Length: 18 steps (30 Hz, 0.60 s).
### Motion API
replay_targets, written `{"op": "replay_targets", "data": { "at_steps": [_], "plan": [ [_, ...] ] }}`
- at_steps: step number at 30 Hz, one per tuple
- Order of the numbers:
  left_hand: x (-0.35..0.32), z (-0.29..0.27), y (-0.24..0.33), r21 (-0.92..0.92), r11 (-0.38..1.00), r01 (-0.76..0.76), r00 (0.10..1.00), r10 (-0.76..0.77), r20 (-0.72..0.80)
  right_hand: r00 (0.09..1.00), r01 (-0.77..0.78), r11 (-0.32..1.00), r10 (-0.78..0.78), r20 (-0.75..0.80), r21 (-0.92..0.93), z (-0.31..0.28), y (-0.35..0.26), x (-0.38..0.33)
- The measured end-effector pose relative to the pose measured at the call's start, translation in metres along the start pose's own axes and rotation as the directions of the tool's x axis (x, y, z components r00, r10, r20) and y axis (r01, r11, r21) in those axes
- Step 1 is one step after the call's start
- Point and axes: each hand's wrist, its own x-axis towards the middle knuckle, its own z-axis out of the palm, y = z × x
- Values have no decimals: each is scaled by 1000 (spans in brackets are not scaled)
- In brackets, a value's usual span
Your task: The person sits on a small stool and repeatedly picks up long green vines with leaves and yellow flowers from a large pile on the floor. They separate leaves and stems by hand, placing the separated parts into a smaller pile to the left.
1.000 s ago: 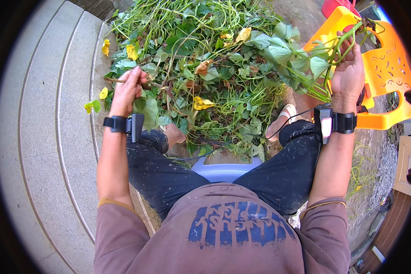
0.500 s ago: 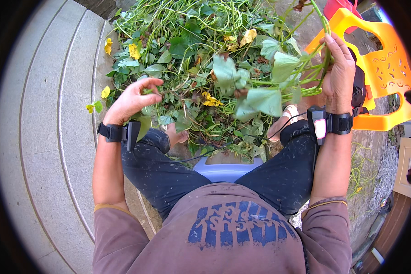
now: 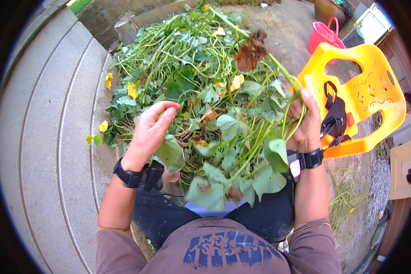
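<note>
My right hand is closed round several long green vine stems. Broad leaves hang from them over my lap, and a brown withered leaf clings to one long stem reaching up and away. My left hand is closed in a pinch, with a bit of green between thumb and fingers. Just below it hangs a green leaf, which seems to be held by its stalk. Beyond both hands lies a large heap of leafy vines, mixed with yellow and brown leaves.
To the right stands an orange plastic chair with a black bag on it. A pink bucket sits behind the chair. Grey stone steps run along the left. Loose stripped stems lie on the ground at right.
My right hand has come down and inward with the vine stems, bringing their leaves over my lap. My left hand has moved right, the leaf below it moving along. The view has tilted.
</note>
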Motion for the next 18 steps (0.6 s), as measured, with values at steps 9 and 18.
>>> {"op": "replay_targets", "data": {
  "at_steps": [9, 18],
  "plan": [
    [43, 37, 42, 66, 952, -300, 933, 307, -186, 989, -80, 997, 81, 125, -14, 13, 16, -13],
    [72, 55, 32, -188, 947, -262, 965, 262, -28, 985, -97, 984, 117, 130, -152, 21, 22, -20]
  ]
}}
